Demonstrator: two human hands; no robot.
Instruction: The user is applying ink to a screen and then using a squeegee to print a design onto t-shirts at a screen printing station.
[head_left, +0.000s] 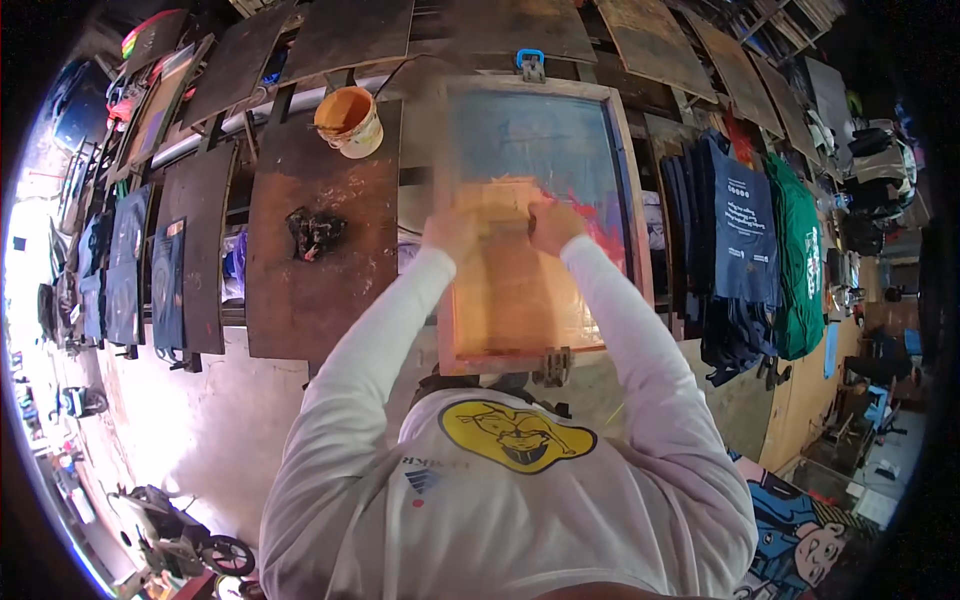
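A wooden-rimmed printing screen [630, 190] lies in front of me, its mesh [540, 130] blue-grey at the far part. Orange ink [505, 310] covers the near part, with pink-red smears along the right side. Both my hands grip a squeegee [490, 212] across the mesh, its orange-tinted body blending into the ink. My left hand [442, 232] is closed at its left end, by the screen's left rim, and motion-blurred. My right hand [553, 227] is closed at the right end, knuckles up. The squeegee's lower edge is hard to make out.
Metal clamps hold the screen, a blue-marked one [531, 66] at the far rim and another [552, 367] at the near rim. An ink-stained bucket [349, 122] and a dark crumpled rag [316, 233] sit on the left board [270, 300]. Navy fabric pieces [740, 220] and green ones [797, 260] hang right.
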